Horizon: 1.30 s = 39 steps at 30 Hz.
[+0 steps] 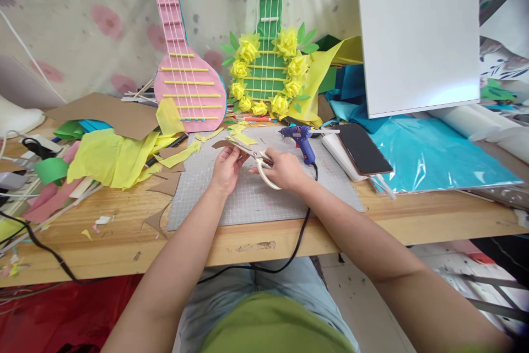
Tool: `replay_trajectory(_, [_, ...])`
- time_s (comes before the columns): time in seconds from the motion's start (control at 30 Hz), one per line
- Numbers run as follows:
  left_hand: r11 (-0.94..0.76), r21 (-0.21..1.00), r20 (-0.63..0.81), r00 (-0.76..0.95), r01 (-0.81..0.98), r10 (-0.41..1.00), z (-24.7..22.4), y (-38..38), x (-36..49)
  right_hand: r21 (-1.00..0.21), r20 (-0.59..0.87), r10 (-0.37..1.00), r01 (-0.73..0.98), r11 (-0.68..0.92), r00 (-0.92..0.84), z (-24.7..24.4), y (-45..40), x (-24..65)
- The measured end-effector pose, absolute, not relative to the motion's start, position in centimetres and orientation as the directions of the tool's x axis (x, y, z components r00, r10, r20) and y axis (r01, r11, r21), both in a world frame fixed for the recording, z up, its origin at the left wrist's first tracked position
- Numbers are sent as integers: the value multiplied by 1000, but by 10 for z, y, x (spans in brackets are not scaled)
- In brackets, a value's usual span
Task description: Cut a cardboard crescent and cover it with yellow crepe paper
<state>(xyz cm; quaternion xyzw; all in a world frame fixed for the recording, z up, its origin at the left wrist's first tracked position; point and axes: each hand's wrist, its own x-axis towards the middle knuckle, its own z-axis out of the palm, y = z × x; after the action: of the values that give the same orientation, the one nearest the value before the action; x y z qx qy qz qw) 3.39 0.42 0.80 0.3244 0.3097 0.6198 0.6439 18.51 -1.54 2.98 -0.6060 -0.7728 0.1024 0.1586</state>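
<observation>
Over the grey cutting mat (231, 204), my right hand (285, 170) grips a pair of scissors (264, 174) with white handles, its blades pointing up and to the left. My left hand (227, 170) is closed on a small piece of brown cardboard (223, 144), which lies against the blades; part of it is hidden by my fingers. Behind the hands lie yellow paper scraps (242, 134). A purple glue gun (303, 141) rests on the mat just beyond my right hand, its black cord running over the table's front edge.
A pink paper instrument (188, 83) and a green one (268, 69) with yellow flowers stand at the back. Yellow crepe paper (109, 157) and cardboard offcuts (165, 185) lie left. At right are a phone (359, 149), blue wrapped sheets (433, 155) and a white board (419, 33).
</observation>
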Motion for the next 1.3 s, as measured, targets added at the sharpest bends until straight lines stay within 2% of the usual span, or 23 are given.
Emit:
replay_trajectory(0.37, [18, 804, 24, 62, -594, 998, 8, 5, 31, -351, 126, 966, 901, 257, -226, 28, -13, 190])
replay_trajectory(0.6, [-26, 837, 36, 8, -546, 999, 7, 5, 33, -325, 128, 954, 897, 300, -272, 27, -13, 189])
replay_trajectory(1.13, [33, 826, 24, 93, -563, 995, 7, 3, 34, -339, 108, 957, 895, 290, -270, 28, -13, 189])
replay_trajectory(1.3, [1, 833, 55, 83, -553, 995, 4, 5, 32, -345, 111, 957, 893, 289, -268, 29, -14, 191])
